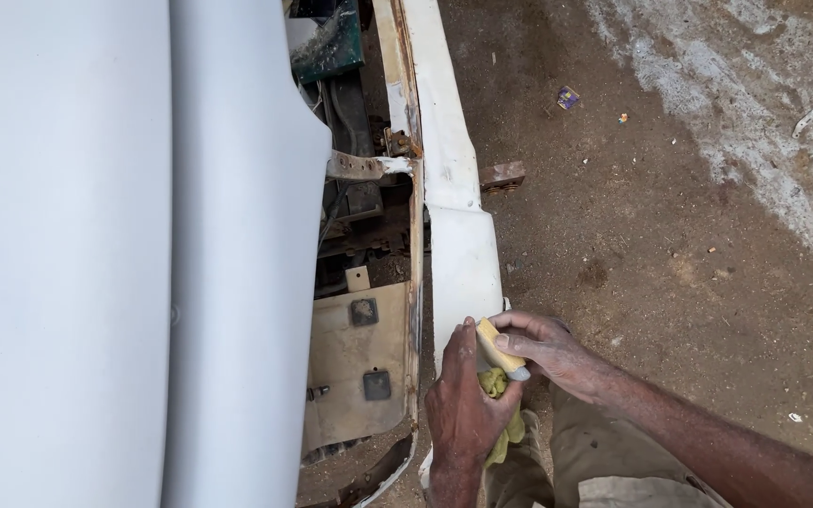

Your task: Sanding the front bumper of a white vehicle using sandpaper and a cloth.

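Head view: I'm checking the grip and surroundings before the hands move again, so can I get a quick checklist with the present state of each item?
1. Right hand on the tan block: ok, fingers wrap its end.
2. Left hand holding the yellow-green cloth: ok, bunched under the palm.
3. Block touching the white panel: cannot tell, the hands hide the contact.
4. Panel edge sound: not ok, rust runs along the seam.
5. Dirt floor free of debris: not ok, scraps lie scattered.

Smooth matt grey metal hood (96, 254); white painted fender (458, 235) with rusty edges; soft yellow-green cloth (501, 395); rough brown dirt ground (661, 216).
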